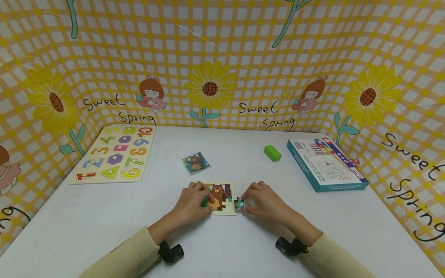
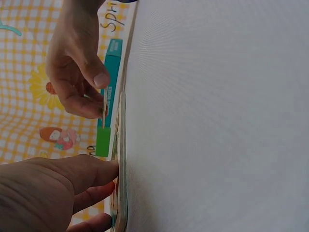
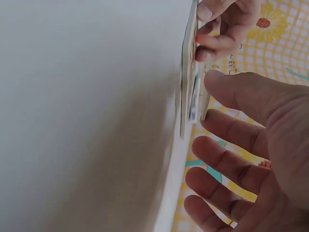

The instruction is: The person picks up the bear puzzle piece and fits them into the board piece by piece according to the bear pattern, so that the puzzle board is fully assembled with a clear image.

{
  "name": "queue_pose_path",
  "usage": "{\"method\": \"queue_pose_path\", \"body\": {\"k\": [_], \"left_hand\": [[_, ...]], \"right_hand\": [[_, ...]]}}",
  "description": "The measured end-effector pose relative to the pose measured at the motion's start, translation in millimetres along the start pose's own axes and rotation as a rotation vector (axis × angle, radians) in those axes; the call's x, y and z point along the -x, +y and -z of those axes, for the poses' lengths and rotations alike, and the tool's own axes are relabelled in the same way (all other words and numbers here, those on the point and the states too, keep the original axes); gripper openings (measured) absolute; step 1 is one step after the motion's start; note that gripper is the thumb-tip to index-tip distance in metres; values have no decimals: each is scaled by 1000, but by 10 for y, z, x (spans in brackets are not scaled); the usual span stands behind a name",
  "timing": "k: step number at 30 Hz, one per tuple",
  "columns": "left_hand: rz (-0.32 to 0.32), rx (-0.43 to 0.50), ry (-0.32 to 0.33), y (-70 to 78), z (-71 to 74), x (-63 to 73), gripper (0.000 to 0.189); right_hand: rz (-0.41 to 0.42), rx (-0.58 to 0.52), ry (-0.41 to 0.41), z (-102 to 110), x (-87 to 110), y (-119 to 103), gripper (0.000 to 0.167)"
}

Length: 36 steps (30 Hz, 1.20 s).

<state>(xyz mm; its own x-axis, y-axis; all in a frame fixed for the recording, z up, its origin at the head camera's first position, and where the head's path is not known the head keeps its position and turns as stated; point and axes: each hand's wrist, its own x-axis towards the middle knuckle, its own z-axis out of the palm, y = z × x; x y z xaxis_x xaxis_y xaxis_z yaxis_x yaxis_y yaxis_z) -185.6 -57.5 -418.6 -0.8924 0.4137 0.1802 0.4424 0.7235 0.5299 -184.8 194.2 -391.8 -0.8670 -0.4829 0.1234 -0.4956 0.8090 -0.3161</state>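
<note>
A small jigsaw board (image 1: 228,209) with a brown bear picture lies on the table, a pale gap showing at its lower right. My left hand (image 1: 191,202) rests on the board's left part. In the left wrist view its thumb and fingertips touch the board's upper face. Just off the board's right edge, my right hand (image 1: 265,200) pinches a puzzle piece (image 1: 240,204) with a teal figure between thumb and index finger. In the right wrist view this piece (image 3: 206,94) is held above the table, its other fingers spread apart.
Behind the board lies a bear picture card (image 1: 196,163). A number-and-shape board (image 1: 116,154) is at the left. A green block (image 1: 272,153) and a teal-edged box (image 1: 326,164) sit at the right. Patterned cloth (image 1: 222,50) walls the back and sides.
</note>
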Motion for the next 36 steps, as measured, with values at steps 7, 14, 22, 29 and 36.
{"method": "queue_pose_path", "body": {"k": [7, 14, 22, 29, 36], "left_hand": [[1, -6, -1, 3, -1, 0, 11], [6, -12, 3, 16, 5, 3, 12], [3, -4, 1, 20, 5, 3, 12], [17, -5, -4, 28, 9, 4, 11], [10, -19, -4, 35, 17, 3, 12]], "right_hand": [[29, 9, 5, -56, -73, -68, 23], [60, 37, -5, -104, -130, -102, 24], [75, 41, -22, -139, -166, -131, 25], [61, 42, -33, -149, -187, -163, 25], [75, 57, -27, -145, -193, -180, 25]]}}
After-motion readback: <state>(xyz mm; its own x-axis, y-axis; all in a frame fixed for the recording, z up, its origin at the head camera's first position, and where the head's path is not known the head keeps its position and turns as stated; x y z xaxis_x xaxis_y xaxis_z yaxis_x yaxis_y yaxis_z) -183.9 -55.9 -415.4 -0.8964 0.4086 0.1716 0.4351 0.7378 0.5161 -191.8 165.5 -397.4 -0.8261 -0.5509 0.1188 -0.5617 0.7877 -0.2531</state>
